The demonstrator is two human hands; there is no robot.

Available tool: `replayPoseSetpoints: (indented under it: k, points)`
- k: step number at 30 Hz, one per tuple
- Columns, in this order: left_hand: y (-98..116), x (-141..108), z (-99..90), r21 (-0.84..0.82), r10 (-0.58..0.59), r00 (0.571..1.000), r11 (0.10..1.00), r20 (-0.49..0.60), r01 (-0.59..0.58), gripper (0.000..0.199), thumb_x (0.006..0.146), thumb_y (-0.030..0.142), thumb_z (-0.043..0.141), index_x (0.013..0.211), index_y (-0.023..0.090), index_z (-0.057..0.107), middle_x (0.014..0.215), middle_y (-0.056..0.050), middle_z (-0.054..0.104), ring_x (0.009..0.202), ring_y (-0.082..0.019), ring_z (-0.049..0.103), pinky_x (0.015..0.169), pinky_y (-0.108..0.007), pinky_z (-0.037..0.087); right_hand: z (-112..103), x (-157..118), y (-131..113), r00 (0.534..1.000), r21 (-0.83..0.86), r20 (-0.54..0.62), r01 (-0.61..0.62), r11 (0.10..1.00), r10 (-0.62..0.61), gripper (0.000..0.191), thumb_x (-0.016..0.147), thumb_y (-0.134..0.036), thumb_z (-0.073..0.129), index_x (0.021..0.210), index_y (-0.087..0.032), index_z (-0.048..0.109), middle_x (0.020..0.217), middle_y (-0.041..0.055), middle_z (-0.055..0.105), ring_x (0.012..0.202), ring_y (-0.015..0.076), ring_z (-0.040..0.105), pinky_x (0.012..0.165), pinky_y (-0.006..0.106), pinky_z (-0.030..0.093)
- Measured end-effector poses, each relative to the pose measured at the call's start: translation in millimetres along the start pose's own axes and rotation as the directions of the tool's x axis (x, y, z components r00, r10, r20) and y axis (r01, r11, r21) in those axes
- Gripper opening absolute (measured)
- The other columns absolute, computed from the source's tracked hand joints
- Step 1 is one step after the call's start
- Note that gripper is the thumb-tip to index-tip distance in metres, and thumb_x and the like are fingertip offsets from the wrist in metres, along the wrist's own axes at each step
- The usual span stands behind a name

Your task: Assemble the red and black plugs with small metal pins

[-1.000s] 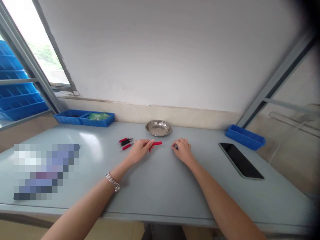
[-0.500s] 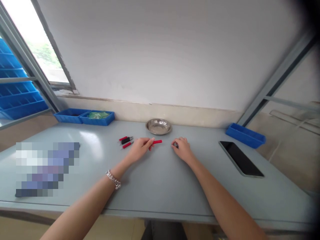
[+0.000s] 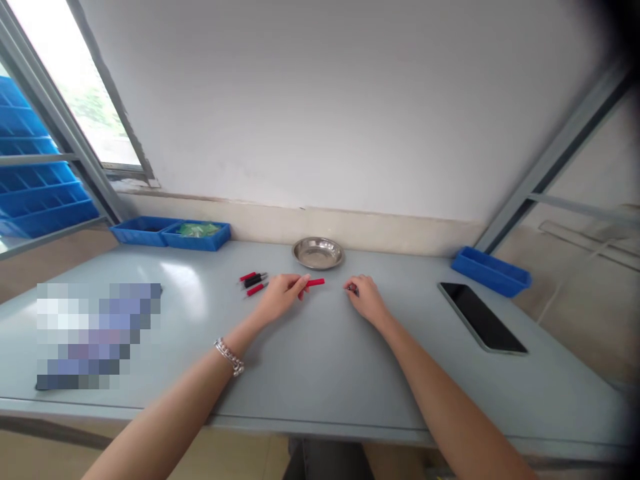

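Observation:
My left hand [image 3: 287, 293] has its fingers closed around a slim red cylinder [image 3: 315, 283], whose free end points right. Across a short gap, my right hand [image 3: 366, 298] is pinched on a small dark piece [image 3: 353, 289] with a metallic glint; its kind is too small to tell. To the left of my left hand lie several slim pieces with thin metal ends, among them a black one [image 3: 253, 281] and a red one [image 3: 255, 289]. Behind both hands stands a shallow round metal dish [image 3: 319, 254].
Two blue bins [image 3: 145, 231] stand at the back left, one with green plastic bags [image 3: 199, 230] in it. A blue bin [image 3: 490, 270] and a dark-screened tablet [image 3: 481, 318] are on the right. A pixelated object [image 3: 100, 337] lies at the left of the grey table [image 3: 320, 387].
The view has shifted very slightly. My right fingers have turned a little, and more of the small dark piece shows. My left hand keeps the red cylinder in nearly the same place.

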State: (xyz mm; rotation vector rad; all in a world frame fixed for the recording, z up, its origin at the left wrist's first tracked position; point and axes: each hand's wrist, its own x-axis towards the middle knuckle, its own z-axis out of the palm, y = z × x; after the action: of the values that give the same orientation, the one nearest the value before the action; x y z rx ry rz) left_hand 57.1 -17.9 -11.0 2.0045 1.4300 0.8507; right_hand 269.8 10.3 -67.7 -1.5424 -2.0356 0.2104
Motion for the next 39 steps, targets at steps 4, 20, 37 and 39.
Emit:
replayPoseSetpoints:
  k: [4,20,37,39]
  points:
    - [2.7,-1.5,-0.9,-0.003,0.012,1.000,1.000,0.008,-0.011,0.047,0.081,0.048,0.032,0.056,0.014,0.054,0.041,0.004,0.041,0.045,-0.008,0.038,0.046,-0.021,0.028,0.1,1.2,2.0,1.000,-0.002,0.003,-0.011,1.000,0.011,0.013,0.071,-0.008,0.051,0.077,-0.017,0.059,0.075,0.0045,0.055,0.077,0.0164,0.048,0.074,0.028,0.037]
    - [-1.5,-0.7,-1.0,0.080,0.039,0.999,0.996,0.008,-0.040,0.043,0.081,0.046,0.034,0.060,0.015,0.055,0.045,0.004,0.044,0.046,-0.008,0.039,0.046,-0.021,0.028,-11.9,-1.8,-13.9,0.982,0.082,-0.179,-0.038,0.996,0.052,0.019,0.077,-0.031,0.046,0.088,-0.020,0.058,0.077,0.0054,0.055,0.080,0.0199,0.048,0.071,0.032,0.036]
    - [-5.4,-1.7,4.0,0.082,0.204,0.974,0.974,0.094,-0.212,0.030,0.077,0.040,0.046,0.087,0.016,0.062,0.073,-0.002,0.063,0.058,-0.010,0.048,0.057,-0.022,0.037,-14.2,-9.4,-48.1,0.995,0.724,0.097,-0.085,0.684,0.021,0.014,0.069,-0.031,0.055,0.071,-0.017,0.056,0.064,0.0010,0.060,0.060,0.0135,0.058,0.056,0.025,0.042]
    - [-6.3,-0.7,3.6,0.085,0.219,0.970,0.970,0.102,-0.228,0.029,0.078,0.038,0.046,0.088,0.017,0.063,0.078,-0.002,0.064,0.060,-0.011,0.050,0.059,-0.022,0.038,-14.0,-8.6,-47.8,0.996,0.723,0.086,-0.075,0.686,0.018,0.013,0.069,-0.030,0.055,0.072,-0.017,0.056,0.065,0.0015,0.061,0.062,0.0136,0.059,0.057,0.025,0.042]
